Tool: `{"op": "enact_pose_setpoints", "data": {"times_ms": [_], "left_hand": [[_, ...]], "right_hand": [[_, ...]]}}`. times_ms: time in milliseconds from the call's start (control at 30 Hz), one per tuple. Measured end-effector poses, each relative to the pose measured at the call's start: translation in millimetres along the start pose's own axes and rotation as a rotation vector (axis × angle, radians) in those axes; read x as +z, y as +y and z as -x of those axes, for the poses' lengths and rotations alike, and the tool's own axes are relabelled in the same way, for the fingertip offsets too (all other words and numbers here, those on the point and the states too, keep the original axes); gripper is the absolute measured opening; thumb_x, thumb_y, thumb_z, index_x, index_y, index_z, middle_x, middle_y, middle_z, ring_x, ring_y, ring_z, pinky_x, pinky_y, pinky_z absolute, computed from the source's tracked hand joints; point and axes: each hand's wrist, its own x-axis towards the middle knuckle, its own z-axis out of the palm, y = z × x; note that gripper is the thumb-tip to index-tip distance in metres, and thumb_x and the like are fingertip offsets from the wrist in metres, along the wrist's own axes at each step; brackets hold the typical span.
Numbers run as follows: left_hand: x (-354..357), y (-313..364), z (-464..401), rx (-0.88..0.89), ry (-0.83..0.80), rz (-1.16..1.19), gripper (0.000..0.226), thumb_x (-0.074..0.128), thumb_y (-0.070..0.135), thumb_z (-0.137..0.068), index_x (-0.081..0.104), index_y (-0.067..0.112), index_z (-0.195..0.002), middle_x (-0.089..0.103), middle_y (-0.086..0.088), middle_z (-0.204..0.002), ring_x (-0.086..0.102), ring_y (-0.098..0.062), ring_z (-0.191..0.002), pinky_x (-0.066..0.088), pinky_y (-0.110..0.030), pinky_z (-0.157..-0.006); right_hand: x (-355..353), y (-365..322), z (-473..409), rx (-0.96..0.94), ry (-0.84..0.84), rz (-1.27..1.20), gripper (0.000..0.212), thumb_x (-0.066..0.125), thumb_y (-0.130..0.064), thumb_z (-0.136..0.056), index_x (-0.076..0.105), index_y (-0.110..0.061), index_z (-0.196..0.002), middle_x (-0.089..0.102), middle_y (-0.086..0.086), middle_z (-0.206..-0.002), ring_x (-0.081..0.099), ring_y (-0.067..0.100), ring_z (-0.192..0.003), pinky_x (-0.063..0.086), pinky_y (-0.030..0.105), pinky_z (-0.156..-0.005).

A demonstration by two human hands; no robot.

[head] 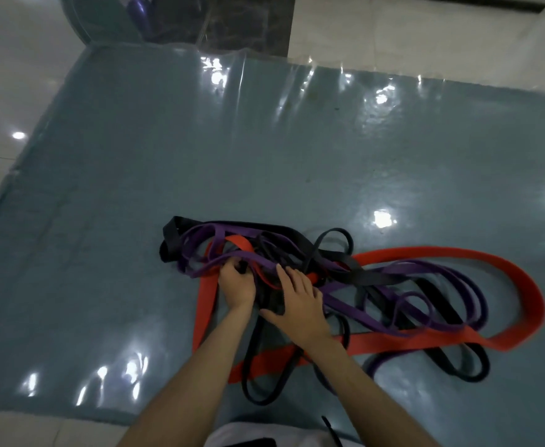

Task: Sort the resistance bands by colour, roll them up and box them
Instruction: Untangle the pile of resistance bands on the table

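A tangled heap of resistance bands lies on the grey-blue table (pixel 135 195) near its front edge. Wide red bands (pixel 519 285) loop out to the right and under my arms. Thin purple bands (pixel 442 304) and black bands (pixel 335 246) cross over them. My left hand (pixel 235 285) has its fingers curled round a black band in the middle of the heap. My right hand (pixel 300 304) lies flat on the heap with fingers spread, pressing on black and purple bands. No box is in view.
The table has a glossy clear cover with glare spots. Its left and far edges drop to a pale tiled floor (pixel 13 91). A dark marble panel (pixel 242 24) and a purple object (pixel 139 8) stand beyond the far edge.
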Motion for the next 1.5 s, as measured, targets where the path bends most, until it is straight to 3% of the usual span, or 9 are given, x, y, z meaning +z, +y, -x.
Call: {"op": "enact_pose_setpoints", "data": {"times_ms": [133,267,533,700,867,1000,1167,1333,1500], "left_hand": [[-1.9,-13.7,-10.4,0.044,-0.063,-0.021,0.013,0.062,-0.006,-0.090,0.070,0.000,-0.099,0.073,-0.013,-0.097,0.070,-0.030,-0.092,0.058,-0.044,-0.084],[-14.5,-19.1,-6.4,0.155,-0.109,-0.100,0.028,0.065,-0.011,-0.085,0.067,-0.003,-0.112,0.069,-0.019,-0.108,0.066,-0.032,-0.102,0.054,-0.046,-0.092],[-46.1,-29.7,0.0,0.220,-0.343,-0.172,0.044,0.079,-0.004,-0.077,0.067,0.004,-0.118,0.069,-0.011,-0.116,0.065,-0.029,-0.112,0.052,-0.037,-0.094],[-52.6,-13.7,14.3,0.244,-0.425,-0.222,0.070,0.088,0.052,-0.059,0.063,0.024,-0.119,0.065,0.000,-0.126,0.062,-0.017,-0.114,0.053,-0.037,-0.094],[-68.8,-16.0,20.1,0.383,-0.362,-0.370,0.050,0.083,0.022,-0.084,0.067,0.026,-0.131,0.063,-0.001,-0.136,0.063,-0.026,-0.122,0.055,-0.044,-0.094],[-85.3,-19.8,21.5,0.470,-0.333,-0.413,0.042,0.071,-0.002,-0.090,0.074,0.020,-0.126,0.063,-0.002,-0.138,0.060,-0.025,-0.126,0.050,-0.036,-0.102],[-99.4,-17.8,32.5,0.482,-0.306,-0.386,0.041,0.068,-0.002,-0.092,0.076,0.023,-0.124,0.067,0.000,-0.129,0.065,-0.022,-0.117,0.049,-0.028,-0.092],[-113.0,-24.5,43.9,0.430,-0.209,-0.326,0.029,0.069,0.005,-0.093,0.078,0.029,-0.108,0.076,0.009,-0.110,0.070,-0.013,-0.099,0.053,-0.028,-0.080],[-117.6,-29.1,45.9,0.331,-0.149,-0.301,0.014,0.069,0.011,-0.095,0.064,0.023,-0.098,0.071,0.008,-0.097,0.068,-0.017,-0.093,0.046,-0.029,-0.075]], "right_hand": [[18.0,-3.2,-9.1,0.034,0.179,0.165,0.099,0.074,-0.070,-0.068,0.049,-0.018,-0.148,0.055,0.006,-0.137,0.052,0.029,-0.131,0.039,0.062,-0.106],[21.5,-3.4,-18.9,0.062,0.272,0.191,0.071,0.081,-0.057,-0.069,0.064,-0.017,-0.124,0.058,0.007,-0.121,0.058,0.031,-0.118,0.039,0.062,-0.108],[7.6,10.2,-15.3,0.023,0.047,-0.204,0.069,0.050,-0.075,-0.072,0.052,-0.028,-0.123,0.038,-0.009,-0.155,0.012,0.011,-0.157,0.003,0.060,-0.122],[-6.6,16.3,-5.6,-0.036,0.090,-0.282,0.027,0.070,-0.036,-0.089,0.053,-0.025,-0.106,0.070,-0.008,-0.105,0.065,0.019,-0.112,0.041,0.049,-0.104],[-33.9,16.2,-0.5,0.029,0.249,-0.482,0.028,0.071,-0.009,-0.087,0.053,-0.027,-0.097,0.065,-0.010,-0.082,0.067,0.012,-0.077,0.057,0.039,-0.072],[-53.3,18.1,0.9,0.021,0.417,-0.560,0.030,0.068,0.002,-0.089,0.061,-0.026,-0.099,0.069,-0.007,-0.092,0.067,0.010,-0.087,0.056,0.030,-0.084],[-63.5,32.2,-2.7,0.188,0.565,-0.703,0.022,0.065,-0.002,-0.095,0.067,-0.013,-0.115,0.071,0.004,-0.110,0.067,0.021,-0.106,0.053,0.045,-0.101],[-66.4,40.0,1.1,0.255,0.323,-0.544,0.065,0.065,-0.021,-0.094,0.043,-0.015,-0.155,0.051,0.020,-0.143,0.047,0.037,-0.138,0.039,0.052,-0.115],[-55.3,17.6,24.9,0.162,0.149,-0.195,0.084,0.067,-0.029,-0.090,0.024,-0.033,-0.162,0.015,0.002,-0.170,0.004,0.024,-0.159,0.012,0.063,-0.124]]}}
